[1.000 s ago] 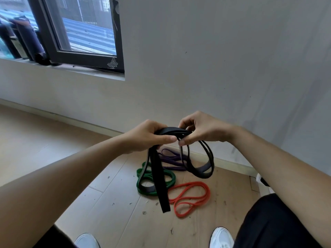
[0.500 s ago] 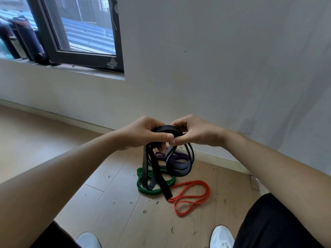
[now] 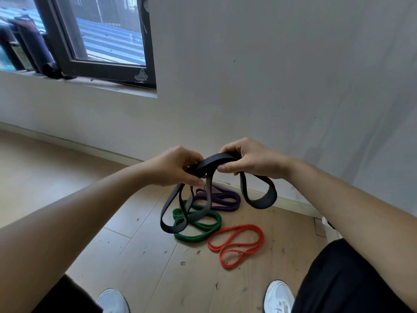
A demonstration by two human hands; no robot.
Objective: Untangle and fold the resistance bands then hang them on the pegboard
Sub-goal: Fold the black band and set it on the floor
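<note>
Both hands hold a wide black resistance band [image 3: 213, 163] in front of me, above the floor. My left hand [image 3: 174, 167] grips its left part and my right hand [image 3: 247, 160] grips its right part, an arched stretch spanning between them. One loop hangs below my left hand, another below my right hand. On the wooden floor beneath lie a green band [image 3: 198, 233], a purple band [image 3: 223, 199] and an orange-red band [image 3: 237, 243], each coiled. No pegboard is in view.
A plain grey wall [image 3: 270, 75] rises just behind the bands, with a skirting board at its foot. A dark-framed window [image 3: 106, 41] sits at the upper left. My white shoes [image 3: 278, 297] and black trousers fill the bottom edge. Small debris specks dot the floorboards.
My hands have drawn apart after being close together. The black band's bunched loops have spread into separate hanging loops, one on each side.
</note>
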